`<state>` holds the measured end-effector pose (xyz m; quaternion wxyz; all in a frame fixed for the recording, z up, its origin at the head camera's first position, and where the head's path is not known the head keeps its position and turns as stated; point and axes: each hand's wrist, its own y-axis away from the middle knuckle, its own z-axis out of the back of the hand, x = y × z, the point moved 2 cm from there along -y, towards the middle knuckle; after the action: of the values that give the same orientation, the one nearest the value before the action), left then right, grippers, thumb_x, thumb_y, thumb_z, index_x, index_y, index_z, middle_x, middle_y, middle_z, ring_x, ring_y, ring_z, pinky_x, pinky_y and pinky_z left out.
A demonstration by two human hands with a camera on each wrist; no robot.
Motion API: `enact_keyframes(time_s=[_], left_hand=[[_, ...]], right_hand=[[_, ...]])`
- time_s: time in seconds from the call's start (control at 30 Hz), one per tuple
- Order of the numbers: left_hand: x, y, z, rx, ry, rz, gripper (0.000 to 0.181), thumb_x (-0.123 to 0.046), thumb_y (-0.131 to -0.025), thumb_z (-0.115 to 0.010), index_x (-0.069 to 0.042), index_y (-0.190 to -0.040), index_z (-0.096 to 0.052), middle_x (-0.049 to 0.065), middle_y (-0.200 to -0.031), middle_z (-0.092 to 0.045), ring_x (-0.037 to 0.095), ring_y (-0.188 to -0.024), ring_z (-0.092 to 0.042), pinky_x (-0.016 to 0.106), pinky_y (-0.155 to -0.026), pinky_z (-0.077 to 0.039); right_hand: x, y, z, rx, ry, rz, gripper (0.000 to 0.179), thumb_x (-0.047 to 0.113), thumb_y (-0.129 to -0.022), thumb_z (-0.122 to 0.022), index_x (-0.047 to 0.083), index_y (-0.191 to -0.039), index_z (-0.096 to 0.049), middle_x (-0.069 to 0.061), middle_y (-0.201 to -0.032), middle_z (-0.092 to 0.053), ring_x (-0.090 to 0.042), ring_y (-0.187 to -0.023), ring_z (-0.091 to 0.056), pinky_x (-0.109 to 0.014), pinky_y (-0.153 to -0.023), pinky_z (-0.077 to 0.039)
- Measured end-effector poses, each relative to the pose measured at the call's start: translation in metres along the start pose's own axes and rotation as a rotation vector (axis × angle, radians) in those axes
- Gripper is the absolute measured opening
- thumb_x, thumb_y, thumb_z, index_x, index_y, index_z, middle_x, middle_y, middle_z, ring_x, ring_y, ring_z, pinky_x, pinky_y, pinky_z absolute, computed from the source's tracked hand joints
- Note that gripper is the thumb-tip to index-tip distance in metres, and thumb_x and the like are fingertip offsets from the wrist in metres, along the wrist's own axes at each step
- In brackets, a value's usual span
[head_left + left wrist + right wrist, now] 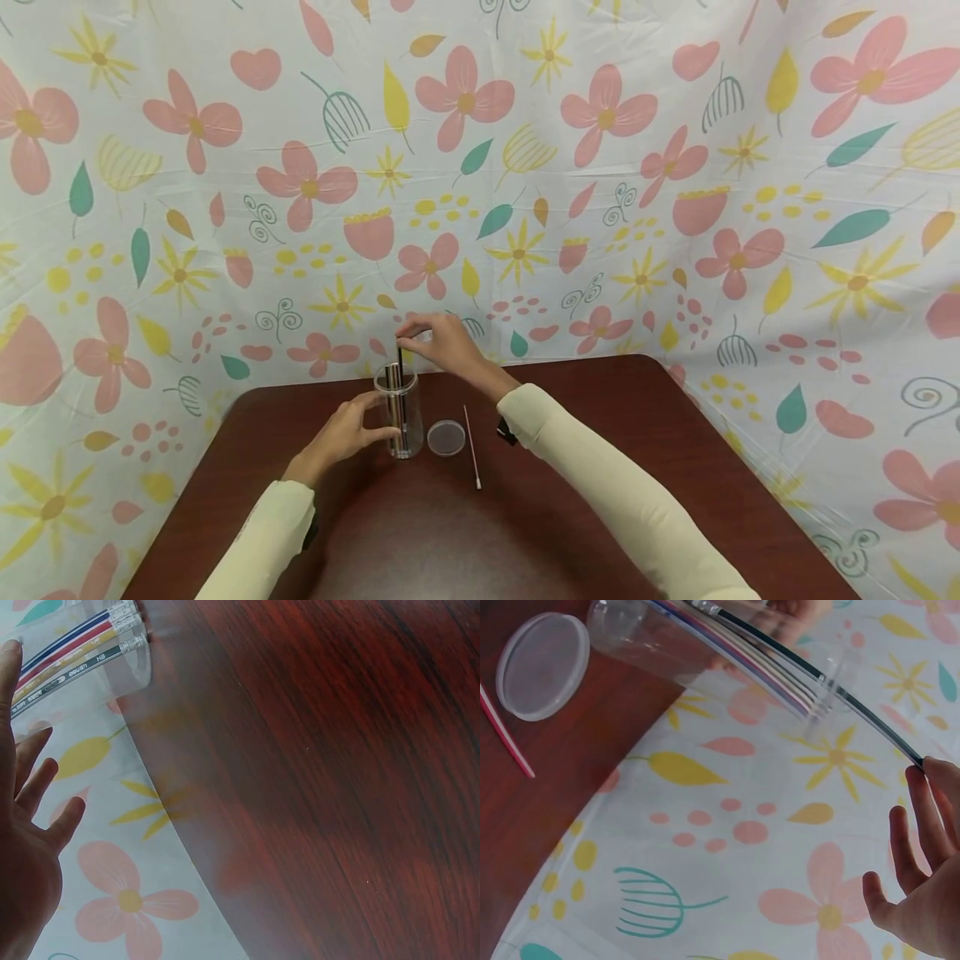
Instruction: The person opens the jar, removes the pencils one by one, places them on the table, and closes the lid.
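A clear plastic jar (412,421) stands on the table with several pencils (71,649) inside, their metal-and-eraser ends at its bottom. My left hand (345,429) holds the jar from the left, thumb in front and fingers reaching behind. In the left wrist view the other fingers of the left hand (34,825) are spread beside the wall. Above the rim, my right hand (447,346) pinches the upper tip of a dark green pencil (881,730) between thumb and index finger. That pencil's lower part is inside the jar, and its tip rises higher than the others.
Right of the jar a round clear lid (446,438) lies flat on the dark wooden table (405,542). Beside the lid lies a red pencil (472,446), its pale end toward me. A flower-print cloth (465,183) hangs right behind the table's far edge.
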<state>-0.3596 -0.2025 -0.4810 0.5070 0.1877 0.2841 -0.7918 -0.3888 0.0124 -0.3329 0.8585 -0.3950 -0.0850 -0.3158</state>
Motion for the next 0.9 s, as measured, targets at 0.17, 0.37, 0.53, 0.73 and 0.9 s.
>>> enact_keyframes(time_s=[0.17, 0.37, 0.53, 0.73, 0.9], left_hand=[[0.000, 0.000, 0.000, 0.001, -0.002, -0.011, 0.073, -0.048, -0.075, -0.078, -0.024, -0.137, -0.049, 0.000, -0.136, -0.053, 0.025, -0.124, -0.052, 0.050, -0.098, -0.045], [0.000, 0.000, 0.001, 0.000, -0.009, -0.022, 0.071, -0.048, -0.075, -0.078, -0.024, -0.137, -0.050, -0.001, -0.136, -0.054, 0.025, -0.124, -0.052, 0.049, -0.097, -0.045], [0.001, 0.001, 0.001, 0.003, -0.006, -0.015, 0.072, -0.047, -0.075, -0.078, -0.023, -0.137, -0.050, 0.001, -0.136, -0.054, 0.026, -0.124, -0.052, 0.050, -0.097, -0.045], [0.001, 0.000, -0.001, 0.009, -0.011, -0.011, 0.071, -0.045, -0.076, -0.078, -0.024, -0.138, -0.050, 0.000, -0.136, -0.054, 0.026, -0.124, -0.052, 0.050, -0.097, -0.045], [0.000, 0.000, 0.000, 0.008, -0.006, -0.008, 0.070, -0.046, -0.075, -0.079, -0.026, -0.137, -0.050, -0.002, -0.135, -0.054, 0.025, -0.124, -0.052, 0.049, -0.098, -0.045]], right_hand=[[0.003, -0.004, 0.009, -0.010, -0.021, 0.012, 0.013, 0.027, -0.086, -0.073, 0.020, -0.098, -0.074, 0.009, -0.093, -0.072, -0.005, -0.088, -0.066, -0.024, -0.073, -0.053], [0.006, -0.009, 0.019, -0.033, -0.043, 0.015, 0.017, 0.027, -0.087, -0.072, 0.017, -0.101, -0.074, 0.008, -0.093, -0.072, -0.004, -0.060, -0.062, -0.022, -0.052, -0.048], [0.010, -0.013, 0.030, -0.067, -0.033, 0.035, 0.016, 0.026, -0.086, -0.073, 0.017, -0.099, -0.074, 0.006, -0.092, -0.073, 0.001, -0.058, -0.059, -0.021, -0.044, -0.039], [0.012, -0.021, 0.044, -0.099, -0.035, 0.044, 0.015, 0.028, -0.086, -0.073, 0.021, -0.100, -0.073, 0.006, -0.093, -0.073, -0.002, -0.064, -0.062, -0.023, -0.042, -0.033], [0.016, -0.027, 0.059, -0.141, -0.042, 0.062, 0.018, 0.027, -0.085, -0.074, 0.018, -0.100, -0.074, 0.007, -0.092, -0.073, -0.001, -0.082, -0.065, -0.021, -0.049, -0.038]])
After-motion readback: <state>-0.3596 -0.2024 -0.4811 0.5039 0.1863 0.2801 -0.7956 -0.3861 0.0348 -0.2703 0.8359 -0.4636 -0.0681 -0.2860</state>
